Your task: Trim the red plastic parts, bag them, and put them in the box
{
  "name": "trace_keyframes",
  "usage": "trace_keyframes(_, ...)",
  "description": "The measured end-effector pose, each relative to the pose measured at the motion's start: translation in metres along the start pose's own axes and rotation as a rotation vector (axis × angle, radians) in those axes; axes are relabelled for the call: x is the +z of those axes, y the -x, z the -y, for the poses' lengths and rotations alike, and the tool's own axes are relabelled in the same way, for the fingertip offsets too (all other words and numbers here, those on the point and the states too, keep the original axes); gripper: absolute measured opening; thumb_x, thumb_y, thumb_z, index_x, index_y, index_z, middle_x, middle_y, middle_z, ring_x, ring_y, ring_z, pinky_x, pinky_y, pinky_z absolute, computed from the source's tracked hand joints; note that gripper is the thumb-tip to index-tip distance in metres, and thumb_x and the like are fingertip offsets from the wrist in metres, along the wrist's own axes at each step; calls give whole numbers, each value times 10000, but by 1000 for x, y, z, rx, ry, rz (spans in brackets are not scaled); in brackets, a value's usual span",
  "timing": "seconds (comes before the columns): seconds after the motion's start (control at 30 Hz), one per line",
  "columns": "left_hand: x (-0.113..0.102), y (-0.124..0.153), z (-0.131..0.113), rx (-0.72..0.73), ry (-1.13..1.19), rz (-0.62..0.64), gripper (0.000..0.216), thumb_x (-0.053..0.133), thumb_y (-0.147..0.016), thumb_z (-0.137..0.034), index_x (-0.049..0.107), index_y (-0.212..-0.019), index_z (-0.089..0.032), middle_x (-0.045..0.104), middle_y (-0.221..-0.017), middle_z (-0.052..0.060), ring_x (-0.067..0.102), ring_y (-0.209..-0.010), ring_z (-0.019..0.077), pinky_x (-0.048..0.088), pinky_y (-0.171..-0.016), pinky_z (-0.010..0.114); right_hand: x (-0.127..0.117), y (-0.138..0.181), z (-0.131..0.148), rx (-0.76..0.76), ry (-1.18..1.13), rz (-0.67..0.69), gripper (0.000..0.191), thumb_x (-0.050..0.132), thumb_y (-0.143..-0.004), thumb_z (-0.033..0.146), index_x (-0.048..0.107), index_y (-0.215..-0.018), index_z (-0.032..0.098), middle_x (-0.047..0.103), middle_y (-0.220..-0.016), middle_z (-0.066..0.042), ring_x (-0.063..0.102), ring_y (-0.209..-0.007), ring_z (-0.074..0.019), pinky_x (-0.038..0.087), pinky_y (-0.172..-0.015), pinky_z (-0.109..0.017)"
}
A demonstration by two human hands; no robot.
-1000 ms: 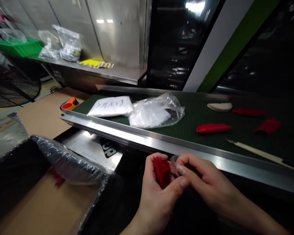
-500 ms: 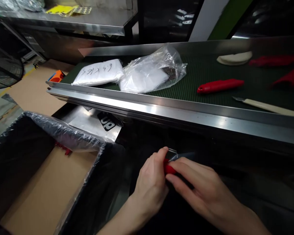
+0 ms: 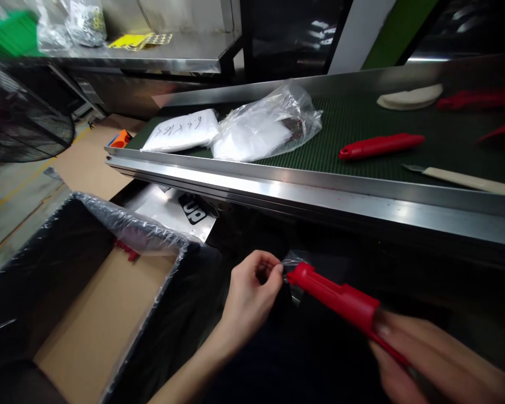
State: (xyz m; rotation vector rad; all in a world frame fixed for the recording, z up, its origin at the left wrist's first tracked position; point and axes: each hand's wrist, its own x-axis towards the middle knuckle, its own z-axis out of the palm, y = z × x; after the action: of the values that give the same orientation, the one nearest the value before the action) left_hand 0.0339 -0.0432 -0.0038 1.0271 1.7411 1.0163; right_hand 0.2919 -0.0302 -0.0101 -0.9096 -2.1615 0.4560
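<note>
My left hand [image 3: 252,292] pinches the edge of a small clear plastic bag [image 3: 297,258] between thumb and fingertips, in front of the conveyor. My right hand [image 3: 429,353], a little blurred, is closed around the near end of a long red plastic part [image 3: 340,297] shaped like a tool handle. The far end of that part is at the bag, close to my left fingertips; whether it is inside the bag I cannot tell. Another red handle [image 3: 381,146] lies on the green conveyor belt [image 3: 332,118], beside a thin pale-handled knife [image 3: 467,177].
On the belt are a white packet stack [image 3: 183,132], an open clear bag of white sheets [image 3: 256,134], a cream curved piece [image 3: 410,98] and more red parts [image 3: 480,100]. A metal rail [image 3: 278,178] edges the belt. At left stand a lined carton [image 3: 105,314] and a fan [image 3: 25,112].
My right hand has moved right and toward me, and the long red part now shows at length. Before, my hands were together over a red piece. The view has swung slightly left.
</note>
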Motion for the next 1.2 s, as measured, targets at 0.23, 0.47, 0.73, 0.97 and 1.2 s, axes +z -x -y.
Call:
trace_keyframes(0.23,6,-1,2,-33,122,66,169,568,-908,-293,646,-883,-145,624,-834,37,569,-773,150,457,-702,249,16,-19,22,-327,236,261,365,436,-899,140,614,-1217,155,679,-1166,-57,652,-1012,-201,535,-848,-315)
trace_keyframes(0.47,10,11,12,114,91,-13,110,563,-932,-232,656,-896,-186,617,-887,36,582,-836,162,455,-760,270,30,-18,18,-246,150,188,364,535,-825,29,614,-1175,89,691,-1114,-123,648,-992,-257,541,-795,-378)
trace_keyframes(0.73,30,33,33,187,106,-164,91,506,-955,-167,585,-956,-211,583,-968,27,578,-907,154,468,-830,295,76,-12,52,724,-277,-136,170,573,-923,248,648,-1075,236,728,-872,11,698,-697,-131,584,-618,-190)
trace_keyframes(0.97,13,28,42,108,85,-180,106,477,-974,-217,577,-948,-193,595,-941,34,575,-883,159,457,-824,297,72,-9,16,78,-171,115,317,559,-863,59,640,-1140,190,645,-1136,-80,612,-1071,-201,560,-871,-306)
trace_keyframes(1.2,-15,12,44,82,-39,16,166,483,-951,-228,589,-833,-180,589,-855,33,549,-797,162,424,-734,287,56,-33,0,-430,59,478,394,372,-905,62,631,-1188,149,613,-1287,-91,462,-1288,-322,525,-882,-456)
